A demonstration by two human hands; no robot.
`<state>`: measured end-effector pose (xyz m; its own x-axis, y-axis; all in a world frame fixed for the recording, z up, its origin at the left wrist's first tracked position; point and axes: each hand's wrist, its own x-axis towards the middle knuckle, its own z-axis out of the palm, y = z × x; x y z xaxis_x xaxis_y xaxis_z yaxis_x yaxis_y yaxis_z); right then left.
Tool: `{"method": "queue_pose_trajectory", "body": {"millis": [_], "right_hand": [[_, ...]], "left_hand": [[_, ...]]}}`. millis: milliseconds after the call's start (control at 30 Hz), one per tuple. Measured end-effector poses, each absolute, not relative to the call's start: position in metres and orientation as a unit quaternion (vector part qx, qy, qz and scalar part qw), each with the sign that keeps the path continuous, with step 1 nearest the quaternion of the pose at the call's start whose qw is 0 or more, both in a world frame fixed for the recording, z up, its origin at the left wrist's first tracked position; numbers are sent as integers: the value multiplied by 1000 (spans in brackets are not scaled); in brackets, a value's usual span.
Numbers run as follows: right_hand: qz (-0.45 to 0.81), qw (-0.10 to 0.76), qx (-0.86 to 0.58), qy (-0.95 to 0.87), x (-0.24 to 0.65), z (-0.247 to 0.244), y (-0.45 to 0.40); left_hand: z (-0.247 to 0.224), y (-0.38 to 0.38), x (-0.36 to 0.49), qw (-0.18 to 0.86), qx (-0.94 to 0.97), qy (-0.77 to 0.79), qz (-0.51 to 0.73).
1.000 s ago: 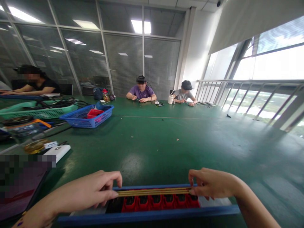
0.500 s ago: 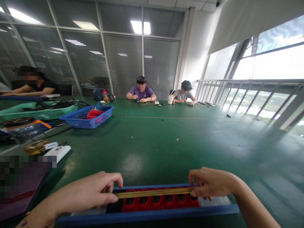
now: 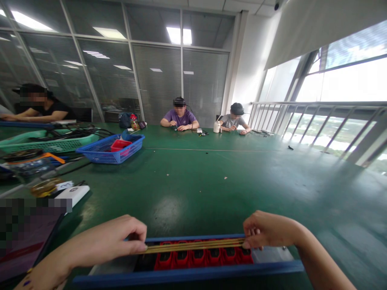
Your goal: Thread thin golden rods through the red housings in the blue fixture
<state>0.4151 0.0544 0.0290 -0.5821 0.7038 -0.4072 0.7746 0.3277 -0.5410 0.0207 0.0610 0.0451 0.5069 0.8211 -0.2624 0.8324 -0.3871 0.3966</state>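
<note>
Thin yellow-brown strands run side by side in a straight line between my two hands; I cannot tell whether they are bands or sticks. My left hand pinches their left end between thumb and curled fingers. At the other end, my right hand is closed on them with thumb and fingertips. Below the strands is a row of red holders with black pieces in them. The row sits in a shallow tray with blue rails and a pale base. My left forearm covers part of the tray's left end.
A dark-screened device and a white block lie at the left. Beyond them stand a jar, a green basket with cables, and a blue basket holding a red box. Several people sit along the green table.
My left hand has shifted slightly left, and its raised index finger has come down towards the thumb. My right hand has barely moved and still holds its end of the strands.
</note>
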Motion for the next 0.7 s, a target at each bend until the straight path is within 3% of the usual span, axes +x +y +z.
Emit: {"method": "queue_pose_trajectory", "body": {"millis": [100, 433, 600, 700], "right_hand": [[-335, 46, 459, 822, 415, 31, 54], [-280, 2, 482, 830, 413, 38, 50], [-193, -81, 501, 840, 419, 50, 46], [-120, -142, 518, 835, 420, 58, 44]], "left_hand": [[45, 64, 21, 245, 850, 465, -24], [51, 65, 30, 79, 886, 438, 131], [49, 74, 12, -53, 877, 428, 209], [42, 85, 3, -66, 866, 453, 204]]}}
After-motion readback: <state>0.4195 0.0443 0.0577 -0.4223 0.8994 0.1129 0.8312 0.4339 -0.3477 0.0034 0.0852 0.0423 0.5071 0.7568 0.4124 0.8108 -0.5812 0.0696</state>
